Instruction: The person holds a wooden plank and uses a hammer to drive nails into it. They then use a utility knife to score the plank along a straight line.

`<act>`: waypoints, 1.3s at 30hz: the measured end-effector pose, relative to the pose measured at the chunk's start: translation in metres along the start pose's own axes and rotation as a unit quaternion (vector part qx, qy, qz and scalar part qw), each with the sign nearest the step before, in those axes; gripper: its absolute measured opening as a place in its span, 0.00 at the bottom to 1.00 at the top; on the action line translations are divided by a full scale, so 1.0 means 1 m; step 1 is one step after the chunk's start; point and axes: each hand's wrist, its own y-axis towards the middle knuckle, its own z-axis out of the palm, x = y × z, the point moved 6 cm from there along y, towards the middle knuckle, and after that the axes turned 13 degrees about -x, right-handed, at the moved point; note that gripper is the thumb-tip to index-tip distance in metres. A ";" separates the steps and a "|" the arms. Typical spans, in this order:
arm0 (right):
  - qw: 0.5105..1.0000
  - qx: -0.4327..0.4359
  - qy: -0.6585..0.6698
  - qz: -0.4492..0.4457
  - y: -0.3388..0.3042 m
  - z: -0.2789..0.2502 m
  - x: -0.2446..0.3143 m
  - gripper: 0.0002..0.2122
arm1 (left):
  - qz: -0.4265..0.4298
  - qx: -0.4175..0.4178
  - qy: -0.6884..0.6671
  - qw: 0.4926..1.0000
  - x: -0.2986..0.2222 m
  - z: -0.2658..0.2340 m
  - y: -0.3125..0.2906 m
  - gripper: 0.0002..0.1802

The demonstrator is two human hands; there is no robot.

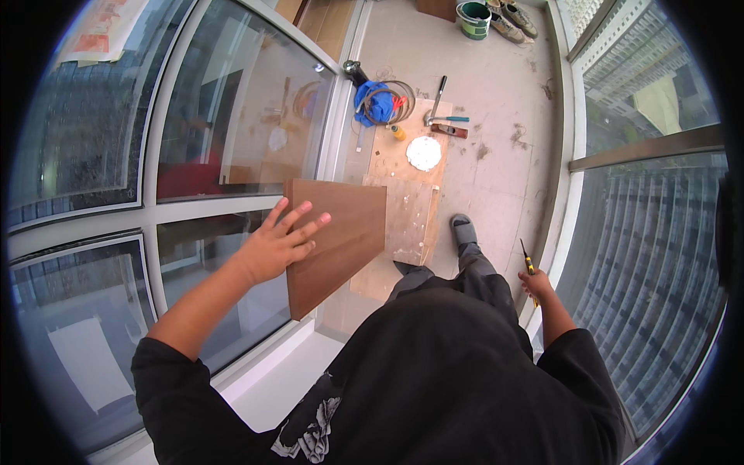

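My left hand [277,246] lies with fingers spread against the upper left edge of a brown wooden panel [341,232]. This thick panel stands tilted beside the glass door frame on my left. Held out low on my right side, my right hand [535,285] is closed round a screwdriver [528,262] with a yellow and black handle. Its thin dark shaft points away from me. The panel hides part of the door frame and floor behind it.
Past my feet, a wooden board [395,159] bears a white round piece [424,153] and a yellow item [398,132]. Beside these lie a hammer [451,119], a blue bag [375,105] and coiled strip [404,105]. Farther off stand a green bucket [473,23] and shoes [508,25]. Windows [651,232] line the right.
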 end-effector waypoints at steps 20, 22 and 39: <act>0.998 0.011 -0.031 -0.045 0.022 0.011 0.057 0.18 | -0.487 -0.226 -0.356 0.765 -0.001 0.015 -0.041 0.40; 0.998 0.004 -0.039 -0.043 0.017 0.010 0.062 0.18 | -0.582 -0.251 -0.350 0.690 -0.010 0.023 -0.038 0.37; 0.999 0.008 -0.040 -0.026 0.016 0.008 0.043 0.17 | -0.662 -0.115 -0.362 0.646 -0.022 0.026 -0.055 0.20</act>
